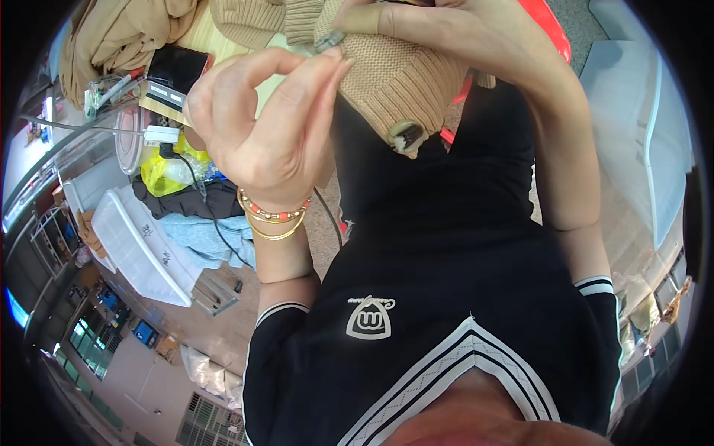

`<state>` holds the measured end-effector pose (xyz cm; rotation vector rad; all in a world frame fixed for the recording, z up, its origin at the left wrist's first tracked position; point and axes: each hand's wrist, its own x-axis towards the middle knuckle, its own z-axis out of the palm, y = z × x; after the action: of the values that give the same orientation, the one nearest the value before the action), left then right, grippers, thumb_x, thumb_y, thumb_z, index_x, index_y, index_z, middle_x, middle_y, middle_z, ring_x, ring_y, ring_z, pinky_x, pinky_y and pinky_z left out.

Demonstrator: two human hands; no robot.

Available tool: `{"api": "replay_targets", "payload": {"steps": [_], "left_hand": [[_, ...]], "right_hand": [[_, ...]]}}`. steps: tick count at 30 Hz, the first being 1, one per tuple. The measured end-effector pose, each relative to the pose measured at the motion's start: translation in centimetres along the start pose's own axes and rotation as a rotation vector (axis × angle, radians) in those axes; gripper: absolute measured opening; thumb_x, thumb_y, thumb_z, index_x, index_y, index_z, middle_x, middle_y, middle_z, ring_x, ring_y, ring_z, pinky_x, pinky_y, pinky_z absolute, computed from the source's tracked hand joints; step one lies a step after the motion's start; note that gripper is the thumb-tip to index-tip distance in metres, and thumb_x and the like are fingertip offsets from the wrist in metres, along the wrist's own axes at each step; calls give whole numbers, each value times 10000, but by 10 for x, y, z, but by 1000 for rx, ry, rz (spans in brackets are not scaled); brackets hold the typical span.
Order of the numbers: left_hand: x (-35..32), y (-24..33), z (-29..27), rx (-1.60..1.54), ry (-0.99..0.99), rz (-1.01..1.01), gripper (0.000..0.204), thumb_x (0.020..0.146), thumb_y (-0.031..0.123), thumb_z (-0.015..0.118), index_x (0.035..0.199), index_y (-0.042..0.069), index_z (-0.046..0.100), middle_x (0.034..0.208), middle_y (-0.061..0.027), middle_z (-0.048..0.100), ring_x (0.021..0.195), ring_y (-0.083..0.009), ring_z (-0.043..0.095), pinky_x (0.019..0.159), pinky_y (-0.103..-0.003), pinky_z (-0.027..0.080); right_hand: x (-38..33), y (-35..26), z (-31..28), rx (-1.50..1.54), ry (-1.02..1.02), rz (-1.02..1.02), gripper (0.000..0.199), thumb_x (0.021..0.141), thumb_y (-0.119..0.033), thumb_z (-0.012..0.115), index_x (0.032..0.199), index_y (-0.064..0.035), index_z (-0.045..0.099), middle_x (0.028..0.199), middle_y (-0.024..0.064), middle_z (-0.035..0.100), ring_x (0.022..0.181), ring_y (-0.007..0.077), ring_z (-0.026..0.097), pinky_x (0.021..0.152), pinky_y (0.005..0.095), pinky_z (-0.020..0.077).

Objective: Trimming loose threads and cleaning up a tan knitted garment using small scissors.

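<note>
A tan ribbed knit garment (405, 85) hangs over my lap, with one edge falling toward me. My right hand (424, 26) grips it from above, thumb laid along the knit near the top of the picture; part of that hand is cut off by the frame. My left hand (264, 119) is closed in a pinch, thumb and forefinger pressed together. Its fingertips are right at a small grey button-like piece (329, 41) on the knit; what lies between them is too small to make out. Another button (407, 136), dark and shiny, sits at the garment's lower corner.
More tan knitwear (249, 21) lies on the pale tabletop ahead. At left are a black flat case (177, 70), a white plug adapter (161, 134) with cable, a yellow plastic bag (160, 175) and a white bin (137, 245) beside folded clothes. A translucent bin (621, 126) stands right.
</note>
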<state>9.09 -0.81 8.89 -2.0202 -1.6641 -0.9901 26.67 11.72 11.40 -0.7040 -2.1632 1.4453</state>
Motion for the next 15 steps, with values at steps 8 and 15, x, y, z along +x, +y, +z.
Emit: {"api": "replay_targets", "payload": {"steps": [8,15], "left_hand": [[10,-28,9,-417,-133,150,212,733,-62,766,923,-8,690,938,-119,733,850,-253,712,725,-311,565],[10,-26,2,-463,-253,-9,253,814,-108,716,1054,-49,663,1039,-159,710,911,-211,707,776,-290,567]], "right_hand": [[-3,9,0,96,-47,8,215,931,-143,605,1060,-5,707,911,82,705,853,124,623,797,261,480],[-11,16,2,177,-9,-97,214,961,-136,585,1095,-18,703,927,39,704,860,97,603,787,239,469]]}}
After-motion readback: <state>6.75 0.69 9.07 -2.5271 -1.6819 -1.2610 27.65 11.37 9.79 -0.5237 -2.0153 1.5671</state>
